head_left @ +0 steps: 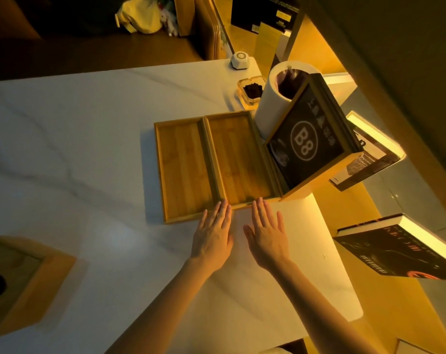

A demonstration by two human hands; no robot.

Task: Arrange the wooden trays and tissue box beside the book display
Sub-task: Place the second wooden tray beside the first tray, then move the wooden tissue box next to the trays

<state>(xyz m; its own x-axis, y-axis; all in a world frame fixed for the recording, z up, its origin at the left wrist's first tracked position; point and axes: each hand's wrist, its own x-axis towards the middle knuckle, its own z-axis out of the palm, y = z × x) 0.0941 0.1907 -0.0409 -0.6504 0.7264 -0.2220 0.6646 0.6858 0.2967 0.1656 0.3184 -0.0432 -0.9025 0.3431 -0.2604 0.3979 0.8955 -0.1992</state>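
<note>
Two wooden trays (211, 164) lie side by side against the book display (306, 146), whose stand hides the right tray's far edge. The left hand (213, 236) and right hand (267, 238) lie flat, fingers loosely spread, holding nothing, fingertips at the trays' near rims. The tissue box (20, 282) sits well apart at the table's (89, 123) lower left, partly cut off.

Two wooden trays (214, 164) sit side by side mid-frame on the tabletop (76, 139), both hands (213, 238) flat, fingers (223, 210) touching their near edge. Tissue box (20, 282) lower left.

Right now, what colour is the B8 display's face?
Black with white print, on the B8 display; head view.
</note>
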